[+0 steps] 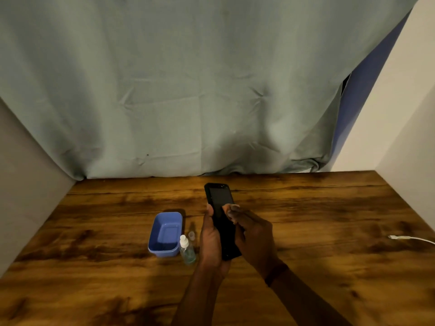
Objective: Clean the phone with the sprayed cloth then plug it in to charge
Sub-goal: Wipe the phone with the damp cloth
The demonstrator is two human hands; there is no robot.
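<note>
Plainly mid-wipe. Left hand (pixel 210 241) was curled round the lower half of the phone (pixel 220 198), thumb up the left edge, fingers hidden behind it. The phone was held raised above the table (pixel 306 208), screen up, top end pointing away from the person. Right hand (pixel 254 236), just right of the phone, had its fingertips bunched and pinching a small pale scrap, likely the cloth (pixel 231 206), against mid-screen; too small to be sure of the fabric.

Handling, as judged: phone stiff, flat, moderately light, glass front fragile and probably slick once damp. Best held by the long edges low down, as the left hand had it, leaving the screen free to wipe. The port end sat buried near the left palm, so the grip would likely need shifting before plugging in.

Surroundings:
- blue tub (pixel 163 252), left of the phone, open, nothing visible inside
- spray bottle (pixel 187 251), between tub and phone, upright, nozzle bare
- clear cap (pixel 191 235), just behind the bottle
- white cable (pixel 409 238), well to the right of the phone, plug end pointing toward it
- grey-green sheet (pixel 188 90) hanging behind the phone

Nothing lay between phone and cable. The bottle stood close to the left wrist and could be knocked.
</note>
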